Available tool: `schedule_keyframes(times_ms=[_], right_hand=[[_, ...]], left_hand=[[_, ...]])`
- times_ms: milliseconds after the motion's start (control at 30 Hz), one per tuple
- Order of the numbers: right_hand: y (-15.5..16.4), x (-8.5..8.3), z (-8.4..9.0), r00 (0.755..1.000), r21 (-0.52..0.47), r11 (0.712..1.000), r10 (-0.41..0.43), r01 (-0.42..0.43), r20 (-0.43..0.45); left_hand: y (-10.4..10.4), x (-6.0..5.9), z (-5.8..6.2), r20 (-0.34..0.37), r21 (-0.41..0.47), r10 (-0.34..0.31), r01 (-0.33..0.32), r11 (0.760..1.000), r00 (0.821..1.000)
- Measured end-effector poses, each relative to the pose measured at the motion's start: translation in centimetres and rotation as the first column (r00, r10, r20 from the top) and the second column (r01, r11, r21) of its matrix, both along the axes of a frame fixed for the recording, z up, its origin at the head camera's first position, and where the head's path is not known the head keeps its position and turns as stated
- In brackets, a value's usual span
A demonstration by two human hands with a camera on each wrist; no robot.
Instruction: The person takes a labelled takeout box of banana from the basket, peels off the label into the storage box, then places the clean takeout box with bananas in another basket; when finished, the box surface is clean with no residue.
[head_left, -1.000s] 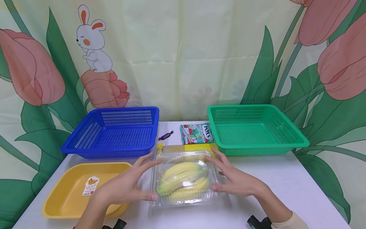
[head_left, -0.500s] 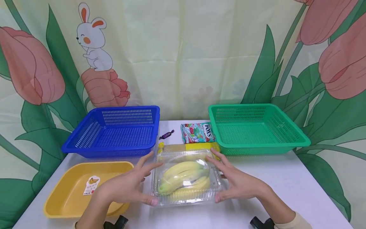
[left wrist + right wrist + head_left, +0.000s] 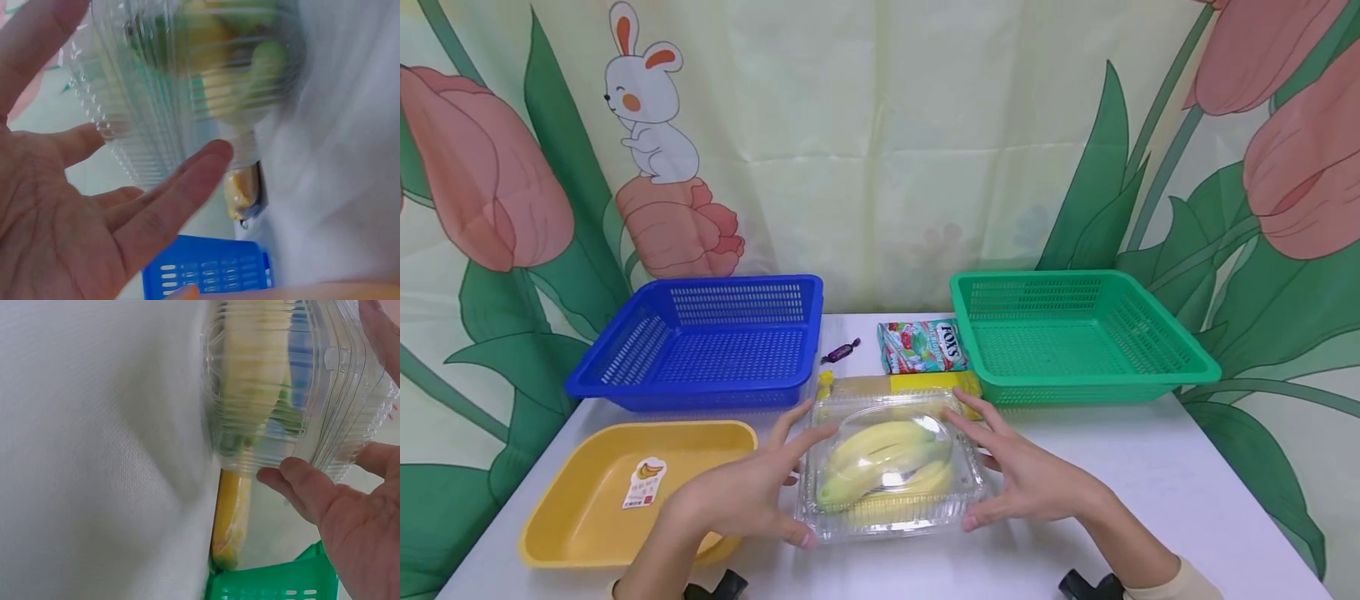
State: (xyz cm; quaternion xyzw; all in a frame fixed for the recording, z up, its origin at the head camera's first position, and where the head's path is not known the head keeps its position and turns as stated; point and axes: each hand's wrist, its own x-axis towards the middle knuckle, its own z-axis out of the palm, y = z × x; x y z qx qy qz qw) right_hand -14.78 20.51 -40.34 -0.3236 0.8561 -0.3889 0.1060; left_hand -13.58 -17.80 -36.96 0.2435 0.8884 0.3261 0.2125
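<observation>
A clear plastic clamshell box (image 3: 891, 467) with yellow-green bananas inside sits on the white table (image 3: 1150, 483) in the head view. My left hand (image 3: 790, 483) lies against its left side with straight, spread fingers and the thumb at the near corner. My right hand (image 3: 981, 467) mirrors it on the right side. In the left wrist view the fingers (image 3: 181, 187) touch the ribbed box wall (image 3: 144, 125). A fingertip (image 3: 294, 475) in the right wrist view presses the box's (image 3: 287, 387) edge.
A blue basket (image 3: 700, 342) stands at the back left and a green basket (image 3: 1075, 333) at the back right. A yellow tray (image 3: 587, 508) bearing a banana sticker lies front left. Behind the box are a yellow packet (image 3: 917, 383), a Fox's sweets bag (image 3: 922, 346) and a wrapped sweet (image 3: 840, 352).
Both hands have drawn in a little against the box's sides, thumbs sliding toward its near corners. The box stays in about the same place.
</observation>
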Motion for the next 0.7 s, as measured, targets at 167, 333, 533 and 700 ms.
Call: schedule_keyframes(times_ms=[167,333,533,700], right_hand=[[0.3,0.1,0.5,1.000,0.032,0.999,-0.016,0.015,0.023],[0.7,0.1,1.7,1.000,0.033,0.999,-0.013,0.012,0.027],[0.7,0.0,2.6,0.999,-0.003,1.000,0.023,-0.023,-0.026],[0.4,-0.1,3.4,0.997,-0.042,0.999,0.026,-0.030,-0.079]], left_hand=[[0.0,0.2,-0.5,-0.004,0.062,-0.005,0.006,0.998,1.000],[0.1,0.6,-0.7,0.010,0.108,-0.005,0.004,0.994,1.000],[-0.4,0.9,0.3,-0.067,0.152,0.005,0.005,0.988,0.998],[-1.0,0.9,1.3,-0.170,0.199,0.007,0.027,0.980,0.985]])
